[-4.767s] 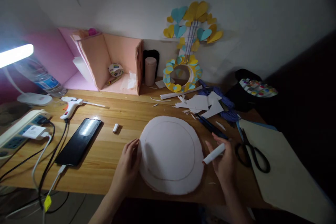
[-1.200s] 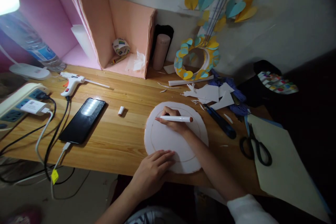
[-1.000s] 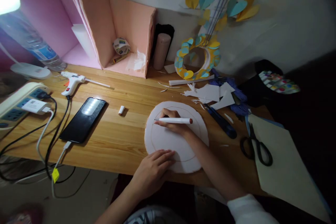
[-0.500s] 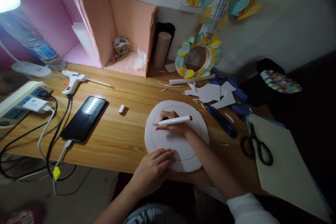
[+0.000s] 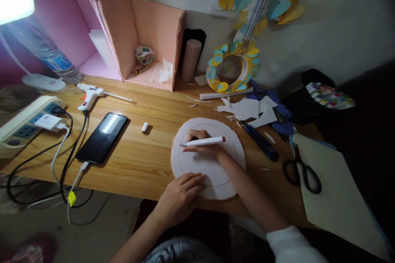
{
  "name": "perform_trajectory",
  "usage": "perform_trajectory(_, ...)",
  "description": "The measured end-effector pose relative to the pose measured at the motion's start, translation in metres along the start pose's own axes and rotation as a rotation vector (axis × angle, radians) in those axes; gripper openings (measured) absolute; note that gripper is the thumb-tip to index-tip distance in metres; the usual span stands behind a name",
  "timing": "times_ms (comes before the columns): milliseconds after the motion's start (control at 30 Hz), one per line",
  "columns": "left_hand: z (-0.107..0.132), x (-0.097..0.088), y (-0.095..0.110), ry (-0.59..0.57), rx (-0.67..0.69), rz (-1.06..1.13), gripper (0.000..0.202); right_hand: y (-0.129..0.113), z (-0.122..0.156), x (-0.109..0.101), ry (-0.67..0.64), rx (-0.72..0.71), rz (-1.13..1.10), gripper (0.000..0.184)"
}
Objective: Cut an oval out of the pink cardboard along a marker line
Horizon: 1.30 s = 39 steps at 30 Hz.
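Observation:
A round white disc lies at the table's front edge, with a thin circle line drawn inside its rim. My right hand grips a white marker with a brown end. The marker's tip points left and meets the disc near the drawn line, or hovers just over it; I cannot tell which. Flat on the disc's lower left edge rests my left hand, fingers stretched out and holding nothing. To the left, a small white marker cap sits on the wood.
Left are a phone on a cable, a glue gun and a power strip. Right of the disc lie a blue cutter, paper scraps and scissors over cream sheets. Behind stands a pink organizer.
The view has shifted slightly, so things on the left appear a little further right. Both hands and the marker hold nearly the same place on the disc.

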<state>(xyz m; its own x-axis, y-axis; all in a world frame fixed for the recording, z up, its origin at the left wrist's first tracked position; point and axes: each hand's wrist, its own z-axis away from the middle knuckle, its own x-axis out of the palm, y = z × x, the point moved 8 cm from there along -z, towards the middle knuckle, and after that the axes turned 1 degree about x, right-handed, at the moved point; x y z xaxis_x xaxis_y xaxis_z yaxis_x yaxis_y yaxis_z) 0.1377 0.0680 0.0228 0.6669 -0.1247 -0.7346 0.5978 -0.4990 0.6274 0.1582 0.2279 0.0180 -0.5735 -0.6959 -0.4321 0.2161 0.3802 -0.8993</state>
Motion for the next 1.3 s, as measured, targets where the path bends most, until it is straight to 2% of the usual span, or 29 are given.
perform_trajectory(400, 0.001, -0.003, 0.001, 0.034, -0.013, -0.006, 0.025, -0.007, 0.002, 0.003, -0.024, -0.041, -0.001, 0.028)
perform_trajectory(733, 0.002, -0.001, -0.001, 0.012, -0.041, 0.009, 0.026, -0.01, 0.003, 0.006, -0.074, -0.072, -0.008, 0.028)
perform_trajectory(833, 0.001, -0.004, 0.001, 0.016, -0.037, 0.012, 0.027, -0.009, 0.003, 0.012, -0.126, -0.075, -0.082, 0.03)
perform_trajectory(900, 0.0, -0.006, 0.003, 0.016, -0.033, 0.014, 0.028, -0.004, 0.002, 0.008, -0.075, -0.048, -0.169, 0.034)
perform_trajectory(1000, -0.003, -0.009, 0.006, 0.025, -0.022, -0.004, 0.027, 0.006, 0.0, -0.019, 0.148, -0.004, -0.232, 0.04)
perform_trajectory(1100, -0.002, -0.013, 0.011, 0.066, 0.035, -0.054, 0.025, 0.018, 0.005, -0.062, 0.36, 0.042, -0.209, 0.042)
perform_trajectory(1200, 0.009, -0.021, 0.017, 0.141, 0.089, -0.107, 0.034, 0.029, 0.023, -0.11, 0.528, 0.115, -0.153, 0.037)
perform_trajectory(1300, 0.032, -0.035, 0.013, 0.248, -0.004, -0.078, 0.036, 0.037, 0.053, -0.143, 0.621, 0.178, -0.075, 0.03)
